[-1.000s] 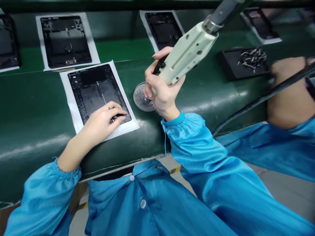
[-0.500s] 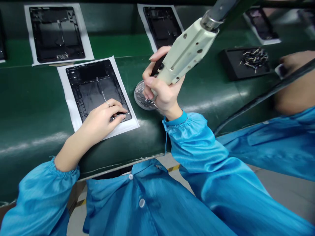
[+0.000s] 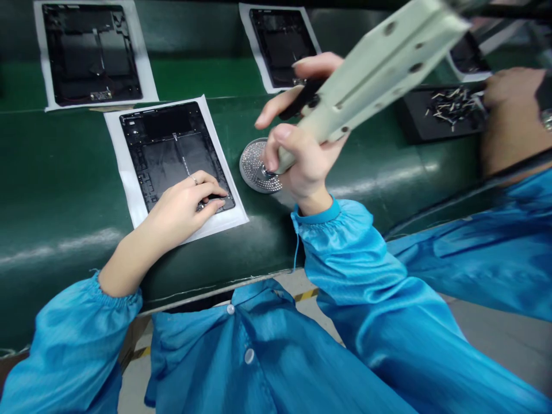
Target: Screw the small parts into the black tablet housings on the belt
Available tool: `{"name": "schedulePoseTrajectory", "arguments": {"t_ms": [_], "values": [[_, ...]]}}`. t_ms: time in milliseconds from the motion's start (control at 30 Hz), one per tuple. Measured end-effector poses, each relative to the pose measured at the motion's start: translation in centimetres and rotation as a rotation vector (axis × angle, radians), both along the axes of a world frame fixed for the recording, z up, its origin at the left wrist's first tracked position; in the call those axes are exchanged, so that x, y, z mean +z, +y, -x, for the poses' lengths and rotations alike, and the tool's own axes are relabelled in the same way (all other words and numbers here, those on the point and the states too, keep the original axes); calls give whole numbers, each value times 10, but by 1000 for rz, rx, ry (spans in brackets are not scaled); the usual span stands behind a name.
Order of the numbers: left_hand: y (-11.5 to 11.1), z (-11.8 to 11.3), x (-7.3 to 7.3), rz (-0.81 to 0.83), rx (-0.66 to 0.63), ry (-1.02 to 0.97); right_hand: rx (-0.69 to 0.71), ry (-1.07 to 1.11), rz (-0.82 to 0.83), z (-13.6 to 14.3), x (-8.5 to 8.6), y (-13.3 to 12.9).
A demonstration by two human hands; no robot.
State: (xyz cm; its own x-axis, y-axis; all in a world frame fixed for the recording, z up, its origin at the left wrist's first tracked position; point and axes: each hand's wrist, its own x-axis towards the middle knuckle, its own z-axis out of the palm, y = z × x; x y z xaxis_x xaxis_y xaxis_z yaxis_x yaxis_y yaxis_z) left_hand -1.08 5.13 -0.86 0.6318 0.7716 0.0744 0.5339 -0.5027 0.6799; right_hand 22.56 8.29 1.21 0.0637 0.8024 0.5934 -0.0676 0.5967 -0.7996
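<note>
A pale green electric screwdriver (image 3: 362, 80) slants up to the right, with my right hand (image 3: 308, 155) closed around its lower body. Its nose points down over a round, silvery plate of screws (image 3: 259, 164); the bit's tip shows there, but I cannot tell whether it touches a screw. My left hand (image 3: 185, 204) lies over the lower right corner of an opened tablet housing (image 3: 164, 161). Its thumb and fingers are drawn together there, and what is between them, if anything, is hidden. Under the tablet housing is a white sheet (image 3: 125, 175).
More opened tablet housings on white sheets lie behind, at the back left (image 3: 92, 57) and back middle (image 3: 284, 46). A black tray (image 3: 420, 123) of small parts stands right. Beside it are a co-worker's hand (image 3: 509, 86) and a black cable (image 3: 452, 192).
My right hand has tilted the screwdriver further right and raised its forefinger a little. My left hand stays at the tablet's corner. The co-worker's hand has moved to the tray.
</note>
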Motion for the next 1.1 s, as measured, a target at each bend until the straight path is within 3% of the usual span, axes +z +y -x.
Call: {"name": "schedulePoseTrajectory", "arguments": {"t_ms": [100,400,800,1000,1100], "values": [[2,-2,0,-4,-26,-34,18,8,3,9,4,-9],[2,-8,5,46,56,-80,92,48,98,55,-12,-17],[4,-11,10,75,58,-56,147,-28,99,53,-12,-24],[4,-13,8,71,67,-52,73,-115,194,53,-7,-25],[4,-14,9,82,60,-74,73,-159,166,53,-12,-24]]}}
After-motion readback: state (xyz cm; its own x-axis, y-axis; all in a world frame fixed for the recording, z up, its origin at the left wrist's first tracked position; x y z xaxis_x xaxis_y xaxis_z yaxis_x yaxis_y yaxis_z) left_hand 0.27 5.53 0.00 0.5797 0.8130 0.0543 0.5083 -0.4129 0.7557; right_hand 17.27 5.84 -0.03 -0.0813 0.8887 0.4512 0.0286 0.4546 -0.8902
